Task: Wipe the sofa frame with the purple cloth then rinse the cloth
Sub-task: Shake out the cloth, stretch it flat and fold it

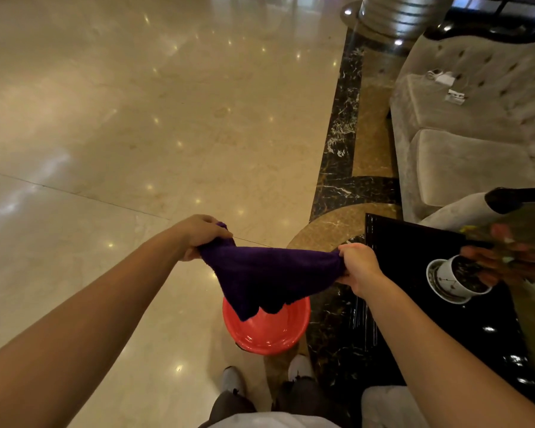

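**Purple cloth held spread above the red basin**

The purple cloth (269, 273) is held up in the air, stretched between both hands, directly over the red basin (269, 336). The basin stands on the marble floor (136, 125) just in front of the person's shoes. One upper corner of the cloth is clenched in the left grip (198, 234), with the fingers curled over the bunched edge. The opposite corner is pinched in the right grip (360, 267), thumb on top. The top edge is pulled nearly taut, while the rest hangs in a slack fold whose ragged lower edge is seen against the basin's bowl. Whether it touches the basin cannot be told. The position over the basin is judged deliberate: any drips would be caught there rather than on the polished floor. Whether water lies in the basin cannot be made out for certain.

The beige sofa (464, 162) stands well apart to the right, beyond a glossy black worktop (414, 242) on which a potted plant (457, 279) in a white pot is set. No contact between cloth and sofa is seen. The two-corner hold suggests that the cloth is being opened or shaken out, either around a rinse or ahead of folding for wiping. Which part of the task is in hand cannot be settled from this view.
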A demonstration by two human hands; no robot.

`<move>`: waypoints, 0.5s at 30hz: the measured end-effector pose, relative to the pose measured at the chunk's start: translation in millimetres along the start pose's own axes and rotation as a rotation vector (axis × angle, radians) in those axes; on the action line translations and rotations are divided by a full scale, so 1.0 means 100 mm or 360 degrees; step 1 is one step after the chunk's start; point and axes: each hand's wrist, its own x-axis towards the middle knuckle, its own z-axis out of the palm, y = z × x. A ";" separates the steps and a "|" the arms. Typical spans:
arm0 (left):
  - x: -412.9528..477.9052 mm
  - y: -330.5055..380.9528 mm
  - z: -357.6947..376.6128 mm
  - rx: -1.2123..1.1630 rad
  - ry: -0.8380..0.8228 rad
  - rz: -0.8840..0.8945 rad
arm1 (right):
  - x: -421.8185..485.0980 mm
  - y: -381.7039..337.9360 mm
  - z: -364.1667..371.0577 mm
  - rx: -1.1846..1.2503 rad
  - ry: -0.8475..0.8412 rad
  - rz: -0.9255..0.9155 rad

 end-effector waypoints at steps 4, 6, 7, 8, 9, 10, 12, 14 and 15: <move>0.05 0.06 -0.11 -0.0052 0.0003 0.0090 | 0.03 -0.04 -0.05 0.0057 0.0019 -0.0073; 0.07 0.03 -0.18 -0.0122 0.0021 0.0156 | 0.01 -0.05 -0.08 0.0142 -0.0032 -0.0081; 0.09 0.01 -0.21 -0.0201 0.0014 0.0183 | 0.00 -0.05 -0.09 0.0210 -0.0064 -0.0068; 0.11 -0.03 -0.23 -0.0312 0.0007 0.0195 | 0.00 -0.04 -0.10 0.0294 -0.0105 -0.0043; 0.13 -0.06 -0.25 -0.0408 0.0013 0.0197 | -0.01 -0.03 -0.12 0.0382 -0.0158 -0.0007; 0.15 -0.08 -0.27 -0.0471 0.0020 0.0195 | -0.02 -0.01 -0.12 0.0461 -0.0233 0.0034; 0.16 -0.09 -0.30 -0.0489 0.0010 0.0194 | -0.06 0.05 -0.12 0.0536 -0.0456 0.0126; 0.14 -0.07 -0.36 -0.0400 -0.0060 0.0188 | -0.12 0.09 -0.08 0.0508 -0.0664 0.0152; 0.15 -0.08 -0.41 -0.0286 -0.0075 0.0215 | -0.13 0.10 -0.06 0.0485 -0.0705 0.0133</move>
